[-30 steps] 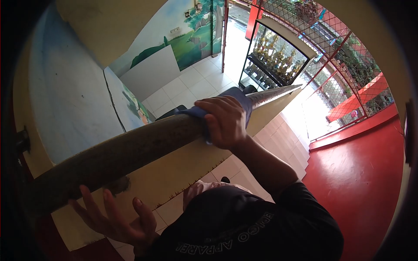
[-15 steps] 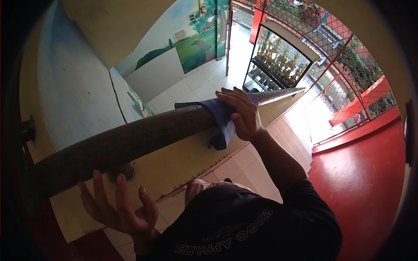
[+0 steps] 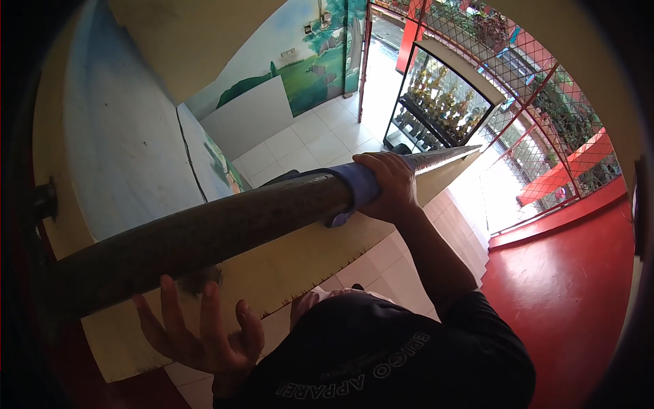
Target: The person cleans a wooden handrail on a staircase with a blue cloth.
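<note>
While the right hand (image 3: 392,184) clamps a thin blue fabric cloth (image 3: 357,185) around a long, dark round rail (image 3: 225,221), the left hand (image 3: 204,341) is open beside the rail's near left part, contact unclear. The cloth looks light and limp, best gripped over its wrapped middle; the rail seems stiff, heavy and slightly slick, above a cream-painted wall (image 3: 306,262).
</note>
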The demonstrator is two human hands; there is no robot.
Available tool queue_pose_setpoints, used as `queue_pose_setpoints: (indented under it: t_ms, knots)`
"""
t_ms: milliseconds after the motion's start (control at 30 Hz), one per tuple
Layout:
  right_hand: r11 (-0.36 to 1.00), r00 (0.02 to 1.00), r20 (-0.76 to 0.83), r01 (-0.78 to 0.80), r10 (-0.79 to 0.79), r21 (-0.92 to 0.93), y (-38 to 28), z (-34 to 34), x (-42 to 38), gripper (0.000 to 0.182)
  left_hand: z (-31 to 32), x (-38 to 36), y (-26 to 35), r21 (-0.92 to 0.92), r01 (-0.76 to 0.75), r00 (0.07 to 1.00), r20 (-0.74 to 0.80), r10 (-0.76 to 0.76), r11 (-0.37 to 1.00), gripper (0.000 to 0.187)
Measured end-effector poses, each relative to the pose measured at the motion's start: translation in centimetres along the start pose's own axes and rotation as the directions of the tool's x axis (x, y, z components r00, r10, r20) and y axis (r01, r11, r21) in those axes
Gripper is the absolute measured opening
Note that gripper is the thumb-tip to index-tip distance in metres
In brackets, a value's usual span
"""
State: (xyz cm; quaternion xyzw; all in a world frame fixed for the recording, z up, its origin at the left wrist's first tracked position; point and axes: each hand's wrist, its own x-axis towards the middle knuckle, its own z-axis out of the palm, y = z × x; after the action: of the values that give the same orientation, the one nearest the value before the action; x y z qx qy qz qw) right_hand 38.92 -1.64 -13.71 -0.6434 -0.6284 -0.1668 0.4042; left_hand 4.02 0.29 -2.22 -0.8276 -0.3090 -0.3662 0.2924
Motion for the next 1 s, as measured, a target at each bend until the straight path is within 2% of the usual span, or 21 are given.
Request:
queue_pose_setpoints:
  t_ms: [33, 167, 233, 300, 433, 533, 633, 733, 800, 867, 933, 1000]
  knots:
    - [1.000, 0.999, -0.044, 0.002, -0.003, -0.017, -0.6, -0.1, 0.0, 0.077, 0.1, 0.1, 0.0, -0.003, -0.001, 1.000, -0.002, 0.001, 1.000, 0.039]
    - [0.995, 0.997, -0.012, 0.070, -0.071, -0.074, -3.0, -1.8, 1.2, 0.074, -0.3, -0.1, 0.3, 0.003, 0.005, 1.000, 0.019, -0.005, 1.000, 0.038]
    - [0.999, 0.997, 0.071, 0.034, -0.034, 0.001, -3.2, -1.5, 1.8, 0.076, -0.3, 0.0, 0.2, 0.006, 0.007, 1.000, 0.028, -0.007, 1.000, 0.038]
    - [1.000, 0.965, 0.263, -0.004, 0.001, 0.011, -3.1, -2.3, 2.7, 0.078, -0.2, -0.1, 0.1, -0.003, 0.004, 1.000, 0.020, -0.004, 1.000, 0.039]
    - [0.999, 0.802, 0.596, -0.004, 0.033, -0.051, -3.8, -4.6, 6.3, 0.084, -0.3, -0.3, 0.2, -0.023, 0.013, 1.000, 0.011, -0.013, 1.000, 0.040]
    - [0.998, 0.698, 0.716, -0.030, -0.020, 0.057, -2.5, -4.2, 7.4, 0.086, -0.1, 0.1, 0.3, -0.030, 0.032, 0.999, 0.003, -0.032, 0.999, 0.040]
    - [0.974, 0.531, 0.848, -0.186, -0.010, 0.128, -1.9, -3.9, 8.6, 0.089, -0.1, 0.0, 0.4, -0.035, 0.039, 0.999, 0.002, -0.039, 0.999, 0.039]
    - [0.973, 0.831, 0.552, -0.068, -0.067, 0.221, -2.3, -4.1, 6.0, 0.091, -0.2, 0.1, 0.4, -0.013, 0.032, 0.999, -0.017, -0.033, 0.999, 0.038]
    - [0.999, 0.958, 0.286, 0.015, -0.028, 0.050, -2.6, -4.7, 3.1, 0.089, -0.1, -0.4, 0.1, -0.037, -0.020, 0.998, -0.060, 0.018, 0.999, 0.035]
    - [0.999, 0.988, 0.155, -0.016, 0.021, -0.035, -1.5, -4.2, 1.8, 0.085, 0.3, -1.1, -0.1, -0.091, -0.121, 0.984, -0.143, 0.107, 0.988, 0.031]
    - [0.989, 0.971, 0.185, -0.150, 0.150, -0.015, 0.0, -2.3, 0.1, 0.080, -0.5, -0.5, 0.3, -0.201, -0.109, 0.993, 0.014, 0.114, 0.974, 0.029]
    - [0.990, 0.982, 0.125, -0.138, 0.141, -0.027, 0.7, -1.0, -0.8, 0.073, -0.8, 0.1, 1.1, -0.307, -0.061, 0.978, 0.173, 0.119, 0.950, 0.030]
